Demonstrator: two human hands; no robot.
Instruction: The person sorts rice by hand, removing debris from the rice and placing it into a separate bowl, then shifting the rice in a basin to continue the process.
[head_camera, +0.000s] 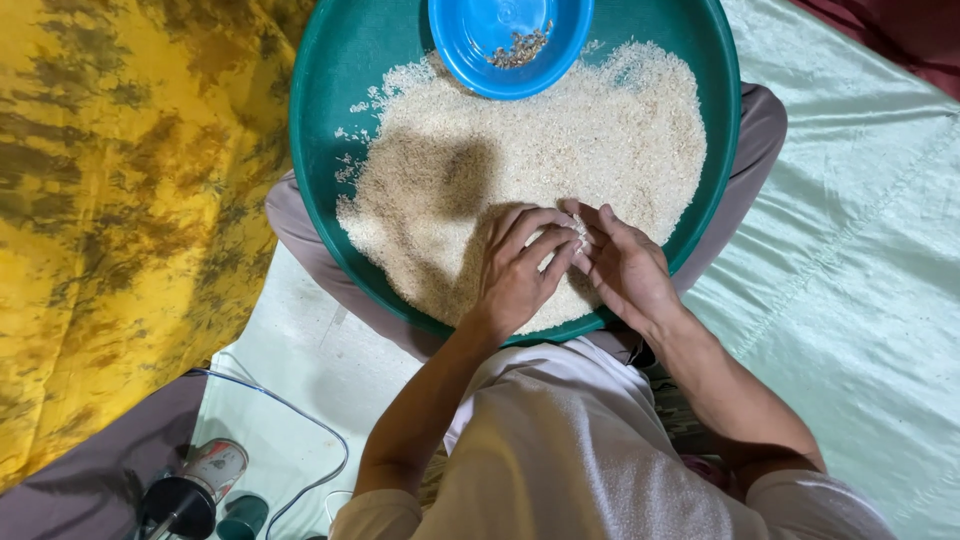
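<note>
At the far left lies one yellow cloth (110, 200) with dark blotches, and below it, near the bottom edge, a small can (215, 466) lies on its side beside a dark round object (178, 505) and a thin cable (300, 415). One large green basin (325, 110) rests on the person's lap, its round rim facing straight up; a single wide heap of rice (560, 150) fills most of its floor, spreading from left to right, thinner at the left edge where loose grains scatter. One blue bowl (480, 40) sits at the basin's far side, open upward, with a small pile of dark bits (520, 48) inside. The left hand (520, 270) lies palm down on the near part of the rice, fingers curled and close together, their tips meeting the right hand. The right hand (628, 268) is half cupped, fingers narrowly parted, and a small pinch of grains (578, 232) sits between the two hands' fingertips. Two hands, both over the basin's near rim. To the right spreads a pale green sheet (860, 250)
</note>
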